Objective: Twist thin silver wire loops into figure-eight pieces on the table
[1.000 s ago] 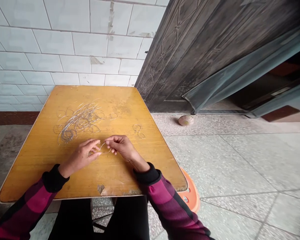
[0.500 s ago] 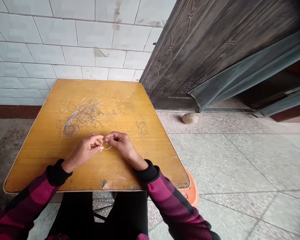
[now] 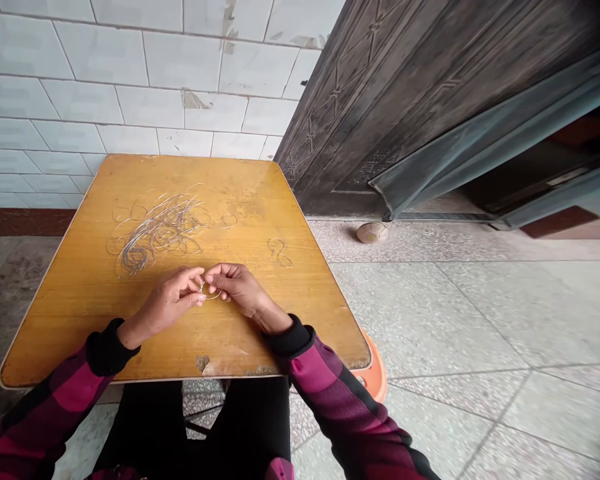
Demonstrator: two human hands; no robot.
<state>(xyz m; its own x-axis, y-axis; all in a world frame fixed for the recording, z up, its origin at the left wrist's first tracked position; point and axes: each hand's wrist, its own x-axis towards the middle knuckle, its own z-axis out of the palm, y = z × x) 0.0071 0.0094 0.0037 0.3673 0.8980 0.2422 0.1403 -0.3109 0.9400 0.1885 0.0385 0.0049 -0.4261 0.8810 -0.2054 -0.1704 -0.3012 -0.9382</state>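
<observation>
The left grip [image 3: 167, 300] and the right grip [image 3: 236, 285] meet near the middle of the counter [image 3: 300, 300]. Both are closed, thumbs against fingertips, pinching a thin wire loop [image 3: 211, 294] from either side, and the loop sits between them, low over the wood. Whether it touches the surface is too fine to tell. Wire this thin is best handled at the very tips of the fingers, with the wrists low and steady, easing it round rather than tugging, since a sharp kink is hard to take out. Working well apart from the loose wire also keeps stray ends from catching. The count is two hands and one loop held between them. Farther up the counter lie one tangled heap of wire [image 3: 155, 233], its strands too many and too fine to count, one small separate loop [image 3: 229, 221] just right of the heap, and one figure-eight of wire [image 3: 279, 253] nearer the right edge. Beyond the counter are one orange stool [image 3: 373, 370] at its near right corner and one small round pale object [image 3: 371, 233] on the speckled stone floor [image 3: 455, 320], near one dark metal door [image 3: 405, 107].
</observation>
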